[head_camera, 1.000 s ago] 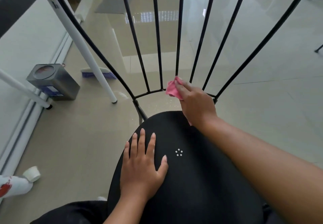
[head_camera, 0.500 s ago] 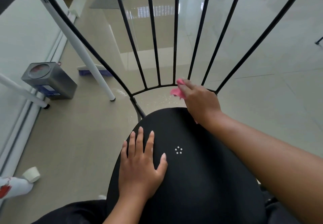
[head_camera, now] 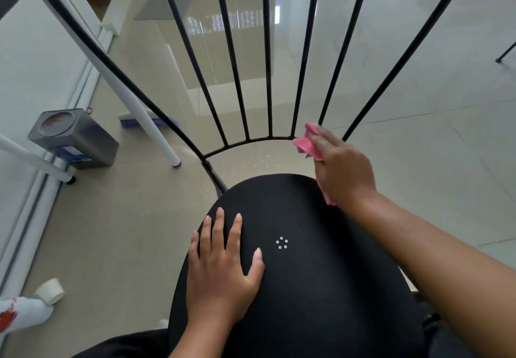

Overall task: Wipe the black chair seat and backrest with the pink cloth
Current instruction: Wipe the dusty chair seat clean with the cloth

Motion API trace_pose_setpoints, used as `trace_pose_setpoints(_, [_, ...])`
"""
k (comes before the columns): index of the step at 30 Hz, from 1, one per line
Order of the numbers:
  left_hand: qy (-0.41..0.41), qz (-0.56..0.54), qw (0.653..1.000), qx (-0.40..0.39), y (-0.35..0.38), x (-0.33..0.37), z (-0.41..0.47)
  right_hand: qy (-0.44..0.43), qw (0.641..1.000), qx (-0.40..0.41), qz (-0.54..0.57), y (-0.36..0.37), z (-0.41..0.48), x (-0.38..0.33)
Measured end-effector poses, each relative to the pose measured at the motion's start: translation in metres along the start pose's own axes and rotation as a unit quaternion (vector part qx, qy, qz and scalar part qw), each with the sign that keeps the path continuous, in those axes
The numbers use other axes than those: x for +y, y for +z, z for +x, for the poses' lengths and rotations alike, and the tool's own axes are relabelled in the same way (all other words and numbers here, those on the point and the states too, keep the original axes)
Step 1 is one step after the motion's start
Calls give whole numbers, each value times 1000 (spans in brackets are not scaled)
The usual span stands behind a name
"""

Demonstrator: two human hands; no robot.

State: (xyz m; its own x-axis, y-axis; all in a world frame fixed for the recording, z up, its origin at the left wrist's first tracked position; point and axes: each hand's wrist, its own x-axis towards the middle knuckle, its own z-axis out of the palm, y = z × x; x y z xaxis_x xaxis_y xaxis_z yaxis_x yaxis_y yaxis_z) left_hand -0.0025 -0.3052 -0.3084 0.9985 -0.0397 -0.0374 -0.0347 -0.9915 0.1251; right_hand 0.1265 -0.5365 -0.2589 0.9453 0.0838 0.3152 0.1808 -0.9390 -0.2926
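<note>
The black chair seat fills the lower middle of the head view, with a small ring of white dots near its centre. Its backrest is a fan of thin black metal bars rising from a curved lower rail. My right hand grips the bunched pink cloth and presses it on the right end of that rail, at the foot of the right-hand bars. My left hand lies flat on the left part of the seat, fingers spread, holding nothing.
A grey metal tin stands on the floor at left beside white table legs. A purple brush head lies behind the leg. A white bottle lies on its side at the lower left. Glossy tiled floor spreads beyond the chair.
My right hand has slid the pink cloth to the right along the backrest's lower rail, from the middle bars to the right-hand bars. My left hand has stayed flat on the seat.
</note>
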Motion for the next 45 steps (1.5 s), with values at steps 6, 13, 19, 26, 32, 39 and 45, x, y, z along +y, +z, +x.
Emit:
trace_pose_setpoints(6, [1, -7, 1000, 0, -1, 0, 0, 77, 989, -75, -98, 23, 30, -22])
trace_pose_setpoints(13, [-4, -5, 1000, -2, -1, 0, 0, 11, 980, -180, -83, 16, -13, -3])
trace_pose_setpoints(19, [-6, -9, 1000, 5, 0, 1, 0, 48, 997, 36, -54, -8, -20, 22])
trace_pose_setpoints(26, [-11, -8, 1000, -2, -1, 0, 0, 160, 979, -107, -68, 21, 5, 7])
trace_pose_setpoints(32, [-17, -13, 1000, -4, -3, 2, 0, 47, 986, -156, -43, 6, -22, 39])
trace_pose_setpoints(39, [-19, -30, 999, -17, -10, 3, 1, -128, 972, -192, -40, -5, -127, -28])
trace_pose_setpoints(45, [-23, -39, 999, -22, -9, 3, 5, -267, 934, -234, -41, -4, -129, 5])
